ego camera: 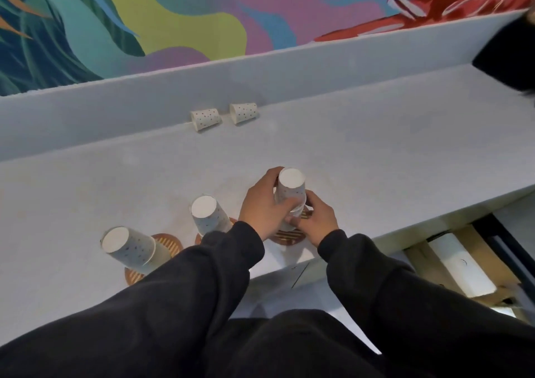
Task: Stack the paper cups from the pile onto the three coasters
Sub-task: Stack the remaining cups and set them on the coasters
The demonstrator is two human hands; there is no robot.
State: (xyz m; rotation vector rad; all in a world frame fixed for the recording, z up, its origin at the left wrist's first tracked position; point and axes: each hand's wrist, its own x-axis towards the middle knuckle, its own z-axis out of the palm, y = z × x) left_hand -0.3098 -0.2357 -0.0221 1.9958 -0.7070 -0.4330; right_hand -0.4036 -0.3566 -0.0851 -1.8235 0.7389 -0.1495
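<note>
Left hand (262,204) wraps the right stack (291,186) of paper cups, fingers curled round its upper half. Right hand (317,218) pinches the same stack lower down, just above the right coaster (286,237) it stands on. Cups inverted: flat white base up, mouth down, long axis upright.

Left of the right coaster: middle stack (208,215) on the middle coaster (233,221), also base-up. Further left: left stack (130,246) on the left coaster (169,244), same orientation. Coasters round, orange-brown, with pale stripes.

Well beyond the right coaster, against the back ledge (115,111), two loose cups lie on their sides, one (205,119) just beside the other (244,112). Long axes run along the ledge, wider ends seemingly to the left.

All of it sits on a pale grey counter (376,152). Cups show small dark dots; no lettering I can read. Mural (173,10) above the ledge has white lettering on red at its far right, illegible. Cardboard boxes (460,264) below the counter edge, right of the coaster.
</note>
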